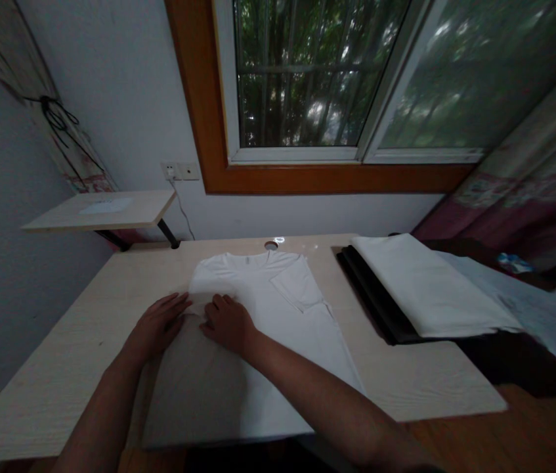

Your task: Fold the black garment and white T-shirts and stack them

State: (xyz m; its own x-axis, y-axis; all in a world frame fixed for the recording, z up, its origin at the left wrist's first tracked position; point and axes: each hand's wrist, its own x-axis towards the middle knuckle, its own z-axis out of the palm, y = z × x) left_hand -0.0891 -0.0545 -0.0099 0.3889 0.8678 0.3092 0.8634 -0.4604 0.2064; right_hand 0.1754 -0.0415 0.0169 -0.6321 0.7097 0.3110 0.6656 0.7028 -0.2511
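A white T-shirt (278, 355) lies spread on the table, its neckline towards the wall. The sleeve (300, 282) on its right side is folded inward over the body. At the shirt's left edge, my left hand (162, 323) has its fingers bent together on the cloth of the other sleeve. Just to the right, my right hand (230, 323) is curled and pinches the same bunched cloth, its fingertips partly hidden. Shadow from my arms falls across the lower left of the shirt.
The pale wooden table (75, 355) has a cable hole (271, 246) near the wall. At the right stands a pile of folded white cloth (425, 282) over black cloth (373, 302). A small raised shelf (144, 209) is at the back left, with a window (321, 72) behind.
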